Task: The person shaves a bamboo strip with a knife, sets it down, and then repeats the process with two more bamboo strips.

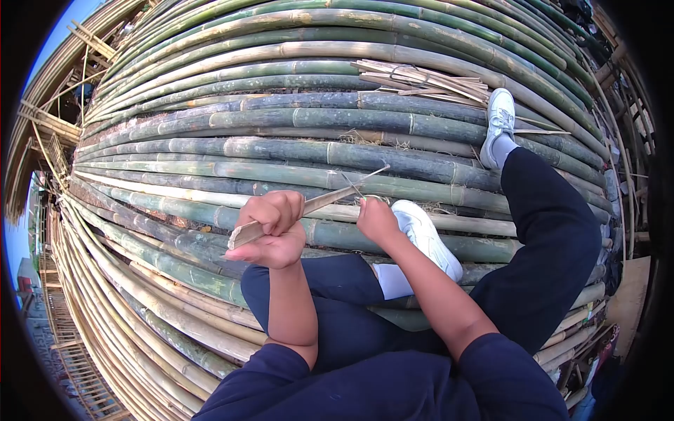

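Note:
A split bamboo strip (325, 201) lies across my left hand (270, 228), whose fingers curl over it; its cut end sticks out beyond my thumb. The strip's far end slants up and to the right. Near that end my right hand (377, 219) is closed in a pinch on a thin strand (351, 184), which crosses close to the strip's tip. Whether the strand touches the strip, I cannot tell. Below both hands are rows of thick green bamboo poles (337, 231).
A tied bundle of split bamboo pieces (421, 81) rests on the poles ahead. My white shoes (423, 235) are on the poles, one beside my right hand. Thin pale poles (105, 302) run along the left. A bamboo frame (53, 123) stands at the upper left.

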`<state>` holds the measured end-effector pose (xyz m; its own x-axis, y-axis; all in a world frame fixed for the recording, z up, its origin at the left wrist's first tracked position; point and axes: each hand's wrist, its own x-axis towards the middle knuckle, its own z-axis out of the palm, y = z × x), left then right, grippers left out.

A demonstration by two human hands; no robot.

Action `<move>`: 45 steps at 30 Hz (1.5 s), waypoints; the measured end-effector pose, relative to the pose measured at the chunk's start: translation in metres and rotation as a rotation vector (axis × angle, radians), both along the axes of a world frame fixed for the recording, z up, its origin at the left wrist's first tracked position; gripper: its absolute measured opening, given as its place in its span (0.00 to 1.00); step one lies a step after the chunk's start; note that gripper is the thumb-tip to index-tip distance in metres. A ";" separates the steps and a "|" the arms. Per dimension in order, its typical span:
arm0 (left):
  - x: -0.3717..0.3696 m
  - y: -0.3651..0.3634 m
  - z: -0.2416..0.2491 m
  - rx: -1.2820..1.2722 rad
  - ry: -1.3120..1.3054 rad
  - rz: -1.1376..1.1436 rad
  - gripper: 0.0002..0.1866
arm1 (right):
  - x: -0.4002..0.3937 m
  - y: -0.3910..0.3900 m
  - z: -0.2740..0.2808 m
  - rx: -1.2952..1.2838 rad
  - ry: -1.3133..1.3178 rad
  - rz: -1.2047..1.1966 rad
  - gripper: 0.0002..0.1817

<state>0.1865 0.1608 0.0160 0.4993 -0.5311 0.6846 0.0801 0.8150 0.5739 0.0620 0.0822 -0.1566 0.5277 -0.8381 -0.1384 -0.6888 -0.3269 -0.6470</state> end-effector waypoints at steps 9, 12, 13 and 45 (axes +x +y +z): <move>-0.004 -0.003 -0.001 0.010 0.017 0.014 0.38 | 0.008 -0.012 -0.026 -0.043 -0.011 -0.020 0.17; -0.003 -0.005 -0.001 0.014 0.005 0.008 0.37 | 0.011 -0.003 0.042 -0.010 -0.030 0.072 0.18; -0.004 -0.005 -0.001 0.018 0.000 0.021 0.37 | 0.010 0.000 0.054 -0.017 -0.120 0.124 0.19; 0.003 -0.005 0.001 0.024 0.010 0.011 0.37 | 0.017 -0.003 0.038 0.027 -0.073 -0.002 0.16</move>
